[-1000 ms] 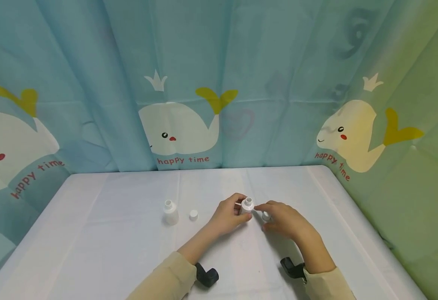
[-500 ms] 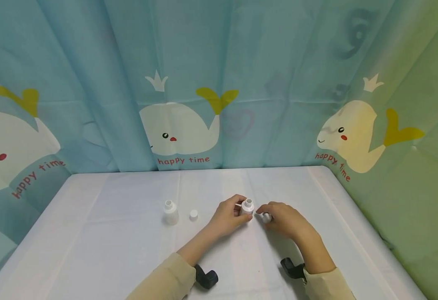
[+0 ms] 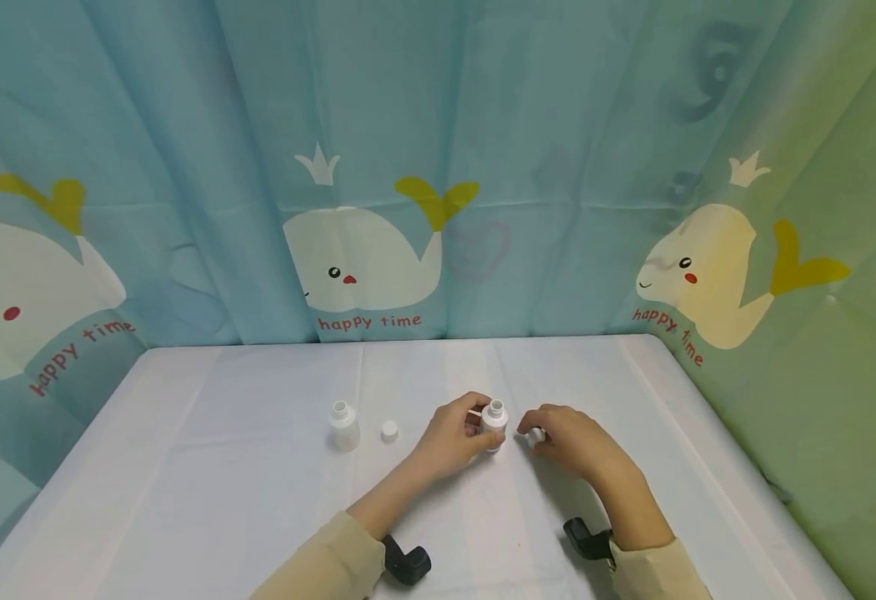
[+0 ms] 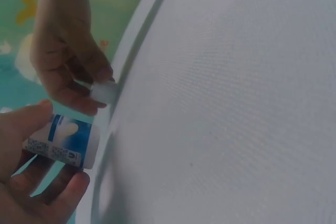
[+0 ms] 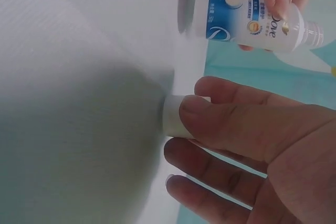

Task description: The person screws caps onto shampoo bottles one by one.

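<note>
In the head view my left hand grips a small white bottle round its body, upright, with its threaded neck uncapped. The right wrist view shows this bottle's blue-and-white label, which reads Dove. To its right, my right hand pinches a white bottle cap between thumb and fingers, down by the tabletop. Hand and cap are apart from the bottle. Left of my left hand stand a second white bottle, also open-necked, and a second white cap lying on the table.
A white cloth covers the table. Behind it hangs a blue curtain printed with whales, turning green at the right side. Black wrist mounts sit on both forearms, close over the tabletop.
My right hand's fingers have drawn in around the cap and shifted slightly away from the held bottle. My left hand keeps its grip, the bottle a touch lower in the head view.
</note>
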Available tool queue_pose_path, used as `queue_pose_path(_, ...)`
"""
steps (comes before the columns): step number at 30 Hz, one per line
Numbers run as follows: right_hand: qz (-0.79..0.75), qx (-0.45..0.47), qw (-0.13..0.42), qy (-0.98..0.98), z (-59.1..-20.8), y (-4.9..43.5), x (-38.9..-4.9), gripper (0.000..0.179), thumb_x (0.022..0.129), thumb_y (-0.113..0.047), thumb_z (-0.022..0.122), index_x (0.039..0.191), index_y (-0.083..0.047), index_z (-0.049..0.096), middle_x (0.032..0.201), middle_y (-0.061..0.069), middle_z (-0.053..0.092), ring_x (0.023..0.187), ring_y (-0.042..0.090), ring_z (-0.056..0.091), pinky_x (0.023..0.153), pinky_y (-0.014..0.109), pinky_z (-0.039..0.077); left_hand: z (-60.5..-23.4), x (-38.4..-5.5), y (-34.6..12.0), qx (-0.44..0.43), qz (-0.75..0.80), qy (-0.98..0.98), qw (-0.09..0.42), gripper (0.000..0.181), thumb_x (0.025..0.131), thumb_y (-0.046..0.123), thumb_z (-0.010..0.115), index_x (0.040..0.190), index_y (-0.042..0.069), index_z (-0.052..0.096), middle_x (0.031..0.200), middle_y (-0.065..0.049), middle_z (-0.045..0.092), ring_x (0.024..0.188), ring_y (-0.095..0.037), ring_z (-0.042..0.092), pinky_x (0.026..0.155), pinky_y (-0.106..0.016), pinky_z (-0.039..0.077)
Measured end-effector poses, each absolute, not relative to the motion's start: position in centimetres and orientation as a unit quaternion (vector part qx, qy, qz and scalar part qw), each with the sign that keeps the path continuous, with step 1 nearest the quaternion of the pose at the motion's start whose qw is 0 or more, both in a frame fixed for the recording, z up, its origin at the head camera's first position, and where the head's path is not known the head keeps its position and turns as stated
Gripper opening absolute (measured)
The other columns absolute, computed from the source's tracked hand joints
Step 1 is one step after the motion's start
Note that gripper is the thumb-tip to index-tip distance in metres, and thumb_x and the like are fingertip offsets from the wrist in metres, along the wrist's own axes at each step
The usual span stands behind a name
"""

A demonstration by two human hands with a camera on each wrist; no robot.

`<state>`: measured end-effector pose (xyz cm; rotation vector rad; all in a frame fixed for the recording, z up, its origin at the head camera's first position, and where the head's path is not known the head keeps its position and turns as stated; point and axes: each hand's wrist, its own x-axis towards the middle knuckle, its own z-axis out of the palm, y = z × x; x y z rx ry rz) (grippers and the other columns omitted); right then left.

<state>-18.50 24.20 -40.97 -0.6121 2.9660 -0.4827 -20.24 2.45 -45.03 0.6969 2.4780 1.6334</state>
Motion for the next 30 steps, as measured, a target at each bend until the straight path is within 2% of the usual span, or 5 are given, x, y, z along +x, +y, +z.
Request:
queue_pose_path(5, -0.154, -0.207, 0.022, 0.966, -40.8, 24.1, -18.5, 0.026, 0.08, 0.002, 0.077, 0.1, -0.014, 0.072, 0.093, -0.004, 0.068, 0.079, 0.012, 0.059, 0.072, 0.034, 0.051, -44.6, -20.0, 1.9, 0.233, 0.533, 0.812, 0.045, 0.042, 0.089, 0.022, 0.077, 0.124, 0.009, 0.061, 0.119, -0.004, 0.067, 0.102, -0.021, 0.067, 0.087, -0.03, 0.056)
queue_pose_path(18, -0.163, -0.26, -0.01, 0.952, -39.9, 23.9, -18.1, 0.026, 0.082, 0.001, 0.077, 0.101, -0.016, 0.071, 0.096, -0.007, 0.068, 0.083, 0.014, 0.061, 0.073, 0.034, 0.052, -43.5, -18.8, 0.5, 0.234, 0.535, 0.81, 0.047, 0.041, 0.088, 0.025, 0.077, 0.123, 0.012, 0.061, 0.117, -0.001, 0.066, 0.101, -0.017, 0.066, 0.088, -0.03, 0.055)
queue_pose_path(30, -0.216, -0.33, -0.083, 0.915, -39.1, 22.4, -17.3, 0.024, 0.085, 0.001, 0.074, 0.102, -0.015, 0.071, 0.103, -0.01, 0.068, 0.086, 0.009, 0.063, 0.077, 0.031, 0.056, -43.2, -17.4, -1.4, 0.236, 0.549, 0.8, 0.051, 0.042, 0.088, 0.031, 0.077, 0.123, 0.014, 0.06, 0.118, 0.003, 0.065, 0.103, -0.016, 0.066, 0.09, -0.031, 0.055)
